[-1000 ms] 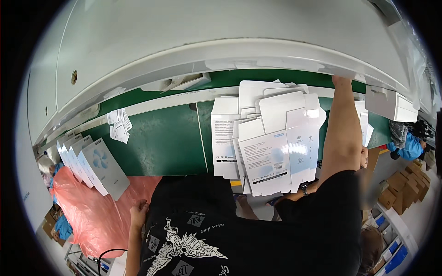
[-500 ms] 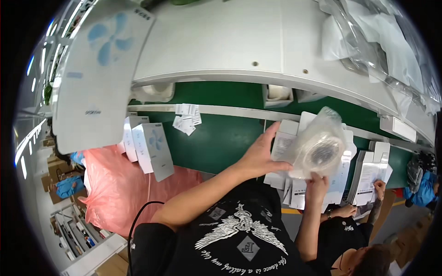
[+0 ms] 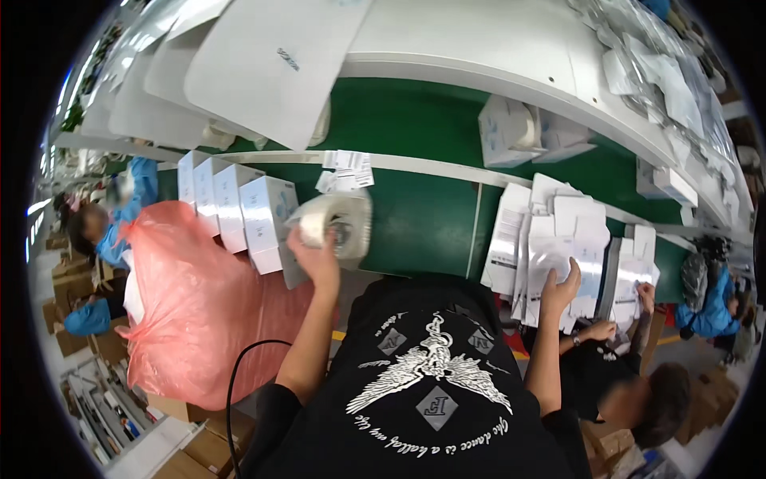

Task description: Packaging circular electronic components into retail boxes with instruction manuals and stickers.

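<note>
My left hand [image 3: 317, 257] grips a white round device in a clear plastic bag [image 3: 345, 227], dark at its centre. It hangs over the green bench top [image 3: 427, 211], close beside a row of upright white boxes [image 3: 267, 215] with blue print. Fingers and thumb apart, my right hand [image 3: 562, 289] is over a stack of flattened white cartons [image 3: 550, 239] on the right. Whether its fingertips touch the top carton is unclear. White printed labels [image 3: 348, 169] lie just beyond the bagged device.
A large pink plastic bag [image 3: 207, 311] bulges at the left below the boxes. Overhead runs a white shelf [image 3: 471, 48]. Under it stand white boxes [image 3: 504, 132]. At the right, a co-worker's hand [image 3: 646, 297] is at another carton stack [image 3: 634, 267].
The bagged device has gone from the carton stack on the right to the boxes on the left, in my left hand. My right hand has let go of it. The view has shifted.
</note>
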Tool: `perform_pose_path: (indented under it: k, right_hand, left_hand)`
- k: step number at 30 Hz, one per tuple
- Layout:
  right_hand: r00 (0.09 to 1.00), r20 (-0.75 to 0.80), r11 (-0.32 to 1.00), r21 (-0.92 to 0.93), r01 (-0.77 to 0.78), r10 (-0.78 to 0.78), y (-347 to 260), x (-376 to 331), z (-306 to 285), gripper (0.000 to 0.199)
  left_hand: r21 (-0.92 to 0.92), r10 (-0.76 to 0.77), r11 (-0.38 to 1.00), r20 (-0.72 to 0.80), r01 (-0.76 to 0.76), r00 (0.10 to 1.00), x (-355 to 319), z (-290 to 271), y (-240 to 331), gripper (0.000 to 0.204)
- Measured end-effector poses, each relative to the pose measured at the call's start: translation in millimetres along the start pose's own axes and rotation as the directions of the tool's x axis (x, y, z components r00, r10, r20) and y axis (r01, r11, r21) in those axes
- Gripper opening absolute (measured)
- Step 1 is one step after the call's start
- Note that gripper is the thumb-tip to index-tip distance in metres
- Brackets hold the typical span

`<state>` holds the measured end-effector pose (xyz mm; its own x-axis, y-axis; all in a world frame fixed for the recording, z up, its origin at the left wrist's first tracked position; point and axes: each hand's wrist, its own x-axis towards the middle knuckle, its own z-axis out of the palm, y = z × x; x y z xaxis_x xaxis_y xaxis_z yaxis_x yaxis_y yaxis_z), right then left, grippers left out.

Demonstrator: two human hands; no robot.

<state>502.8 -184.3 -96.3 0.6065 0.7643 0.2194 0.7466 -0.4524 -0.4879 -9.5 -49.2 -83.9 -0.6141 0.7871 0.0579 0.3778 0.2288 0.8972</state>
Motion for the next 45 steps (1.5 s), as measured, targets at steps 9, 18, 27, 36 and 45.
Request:
perform_pose_path:
  k: [9,18,27,36,45]
  right_hand:
    - [0.802,-0.041,0.732,-0.384,-0.563,0.596,148,56,-36,0.123]
    - [0.581,0.283,0.628,-0.537,-0.564,0.763,150,104,-54,0.121]
    - [0.683,0.147,0.680,-0.370,-0.633,0.716,176,82,-34,0.105]
    - [0.824,-0.204,0.785,-0.251,-0.566,0.529,144,77,-86,0.078]
    - [0.788,0.354,0.801,0.149,-0.580,0.504,-71,38,-132,0.045]
  left_hand:
    - [0.511,0.355,0.788,0.078,-0.343,0.931,37,-38,-24,0.090]
    - [0.428,0.565,0.671,0.234,-0.606,0.791,17,-42,54,0.083]
    - [-0.121,0.624,0.685,0.607,-0.718,0.492,-12,29,92,0.043]
    - [-0.404,0.555,0.682,0.828,-0.610,0.073,-29,81,68,0.040]
    - [-0.836,0.912,0.210,0.354,-0.506,-0.206,-80,147,183,0.043]
